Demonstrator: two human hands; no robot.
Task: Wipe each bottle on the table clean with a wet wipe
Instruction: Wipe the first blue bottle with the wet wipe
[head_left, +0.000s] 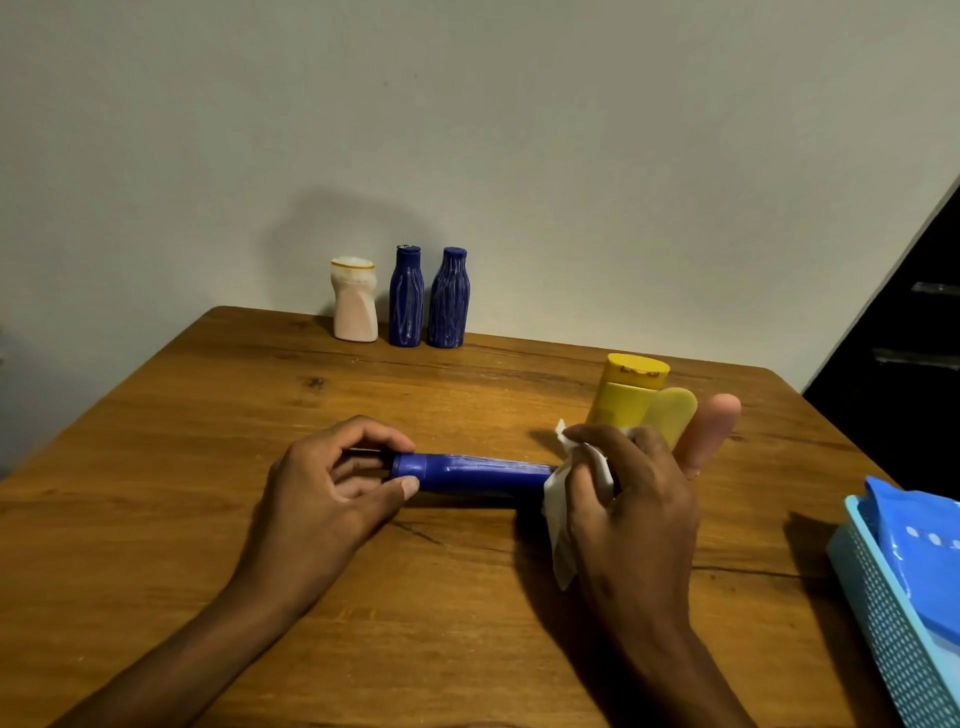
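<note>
Lying sideways mid-table, a blue bottle (472, 470) is pinched at its left end by the left hand (332, 483); its right end is gripped through a white wipe (558, 519) by the right hand (628, 499). Three bottles (405, 299) are stood at the far edge.

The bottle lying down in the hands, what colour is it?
The bottle is dark blue, shown in the head view, the only view.

Long blue plastic bottle (472, 472) lay mid wooden table (208, 415), three upright plastic bottles (405, 297) behind, light-blue perforated basket (883, 613) right.
</note>
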